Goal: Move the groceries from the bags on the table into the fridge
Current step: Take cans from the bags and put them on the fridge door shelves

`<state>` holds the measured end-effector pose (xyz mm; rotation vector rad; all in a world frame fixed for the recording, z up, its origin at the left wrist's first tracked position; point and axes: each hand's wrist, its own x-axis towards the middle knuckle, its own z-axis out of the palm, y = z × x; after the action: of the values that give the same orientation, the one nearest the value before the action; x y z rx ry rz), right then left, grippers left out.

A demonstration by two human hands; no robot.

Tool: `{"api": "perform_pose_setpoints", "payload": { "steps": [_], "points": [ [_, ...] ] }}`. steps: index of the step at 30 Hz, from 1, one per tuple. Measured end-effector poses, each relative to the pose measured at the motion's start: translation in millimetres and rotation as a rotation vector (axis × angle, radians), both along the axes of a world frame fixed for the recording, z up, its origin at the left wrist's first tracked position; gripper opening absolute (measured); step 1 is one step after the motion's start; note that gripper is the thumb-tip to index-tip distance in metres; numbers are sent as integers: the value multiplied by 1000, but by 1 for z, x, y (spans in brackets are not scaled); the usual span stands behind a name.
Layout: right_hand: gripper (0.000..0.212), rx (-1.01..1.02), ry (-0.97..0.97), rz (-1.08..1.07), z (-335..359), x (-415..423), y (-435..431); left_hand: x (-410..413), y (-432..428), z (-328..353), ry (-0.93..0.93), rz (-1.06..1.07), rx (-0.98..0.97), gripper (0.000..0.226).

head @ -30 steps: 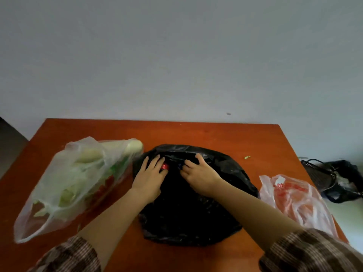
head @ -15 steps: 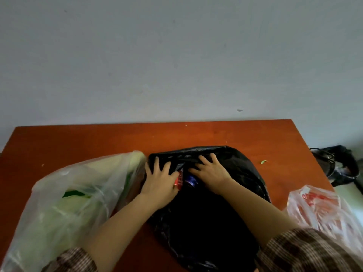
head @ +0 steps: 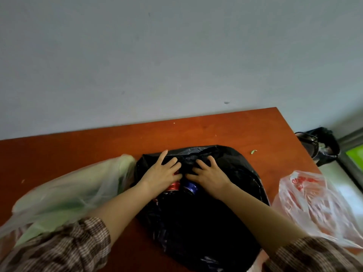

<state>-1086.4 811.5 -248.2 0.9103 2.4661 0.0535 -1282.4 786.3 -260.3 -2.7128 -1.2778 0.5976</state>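
Now, mid-desk (head: 59, 154): black bag (head: 206, 222), crumpled, mouth parted near its far end. On top of the bag, left hand (head: 163, 173), fingers straight and spread, pressing the plastic; grips nothing. Beside it on the same bag, right hand (head: 210, 176), fingers bent onto a fold; cannot tell whether pinching it. Inside the bag's mouth, between the two wrists: red can (head: 173, 186) and blue can (head: 190, 187), side by side. Left of the bag, touching it: clear bag (head: 68, 193) of greens. Right of the bag, apart: red-print bag (head: 314, 203). Beyond the bag's far right corner: green scrap (head: 253, 151). Farther right, off the desk: dark bin (head: 324, 148).
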Motion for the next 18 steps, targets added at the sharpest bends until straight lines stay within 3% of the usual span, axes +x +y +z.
{"api": "perform_pose_setpoints", "payload": {
  "steps": [6,12,18],
  "points": [
    [80,-90,151,-217,11,25,-14,2,7,0,-22,68,-24,69],
    [80,-143,527,-539,44,47,-33,4,-2,19,-529,464,-53,77],
    [75,-134,879,-739,96,67,-63,20,-27,73,-826,621,-91,92]
  ]
}}
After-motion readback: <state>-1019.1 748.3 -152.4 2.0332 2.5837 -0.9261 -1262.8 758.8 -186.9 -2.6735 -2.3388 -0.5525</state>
